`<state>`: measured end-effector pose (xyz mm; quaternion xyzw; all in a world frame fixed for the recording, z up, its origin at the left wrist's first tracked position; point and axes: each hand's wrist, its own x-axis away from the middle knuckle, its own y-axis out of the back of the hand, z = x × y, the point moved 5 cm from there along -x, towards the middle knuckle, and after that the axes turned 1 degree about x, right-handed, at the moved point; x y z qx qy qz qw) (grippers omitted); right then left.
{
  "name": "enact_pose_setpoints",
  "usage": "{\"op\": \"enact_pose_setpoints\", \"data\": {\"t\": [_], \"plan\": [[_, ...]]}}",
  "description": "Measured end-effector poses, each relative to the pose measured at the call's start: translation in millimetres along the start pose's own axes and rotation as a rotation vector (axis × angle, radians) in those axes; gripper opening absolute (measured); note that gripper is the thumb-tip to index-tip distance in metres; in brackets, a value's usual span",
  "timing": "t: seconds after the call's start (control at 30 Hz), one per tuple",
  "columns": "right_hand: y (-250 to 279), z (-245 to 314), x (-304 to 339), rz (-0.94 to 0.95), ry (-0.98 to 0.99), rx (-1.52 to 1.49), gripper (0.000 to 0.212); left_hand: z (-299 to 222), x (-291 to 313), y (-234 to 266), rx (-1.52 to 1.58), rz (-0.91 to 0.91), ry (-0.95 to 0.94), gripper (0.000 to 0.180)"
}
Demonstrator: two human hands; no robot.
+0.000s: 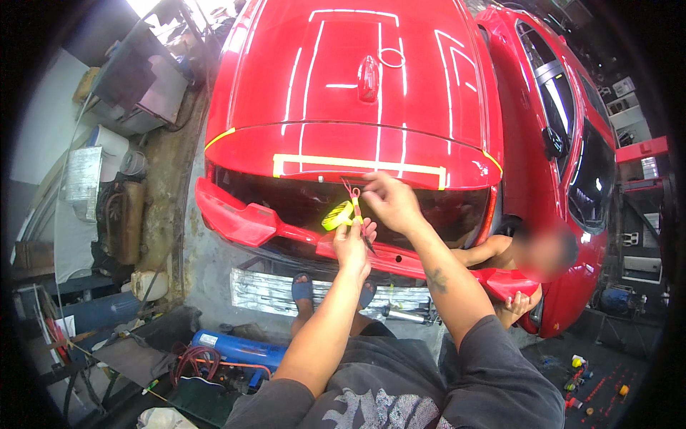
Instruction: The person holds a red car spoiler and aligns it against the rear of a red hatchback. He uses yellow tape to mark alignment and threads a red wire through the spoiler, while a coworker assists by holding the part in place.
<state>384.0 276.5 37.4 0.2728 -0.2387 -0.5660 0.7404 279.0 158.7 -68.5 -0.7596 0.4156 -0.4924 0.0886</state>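
My left hand (pixel 350 250) is closed on a roll of yellow tape (pixel 336 217), with a thin dark cable end by its fingers. Red wires (pixel 354 191), looped and wrapped with a bit of yellow tape, hang from the rear edge of the red car's roof (pixel 336 146) just above the roll. Beside those wires is my right hand (pixel 393 204), fingers curled and pinched; what they hold is too small to make out. Below my hands a long red spoiler (pixel 239 216) lies across the car's rear. A co-worker's hand (pixel 516 306) supports its right end.
Yellow tape strips (pixel 357 163) mark the roof's rear edge. Another red car (pixel 532 107) stands close on the right, the co-worker between. A blue cylindrical tank (pixel 239 348) and coiled hoses lie at lower left. A metal sheet (pixel 257 289) is on the floor by my feet.
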Motion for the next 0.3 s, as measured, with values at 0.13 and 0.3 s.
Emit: {"op": "enact_pose_setpoints", "data": {"t": [0.13, 0.3], "plan": [[-33.1, 66.2, 4.9, 0.408, 0.16, 0.433, 0.083, -5.5, 9.7, -14.6, -0.233, -0.014, -0.295, 0.025], [-46.9, 64.7, 4.4, 0.539, 0.226, 0.616, 0.08, 4.6, -6.7, 12.3, -0.652, -0.024, -0.492, 0.03]]}}
